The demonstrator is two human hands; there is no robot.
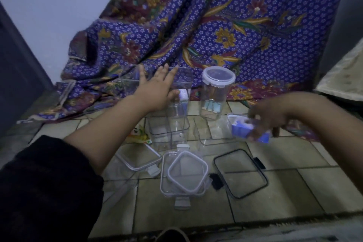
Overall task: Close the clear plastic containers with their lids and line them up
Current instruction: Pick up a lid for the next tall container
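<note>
- Your left hand [157,90], fingers spread, reaches an open tall container [172,108] just beyond your fingertips.
- Your right hand [269,116] appears, through blur, to grip a small lidded container [247,129].
- Loose lids [184,175] lie nearer you than either hand; one needs fetching next.

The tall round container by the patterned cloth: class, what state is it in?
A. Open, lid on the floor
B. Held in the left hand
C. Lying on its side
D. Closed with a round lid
D: the tall round container stands upright with its white-rimmed round lid on top, and neither hand touches it.
</note>
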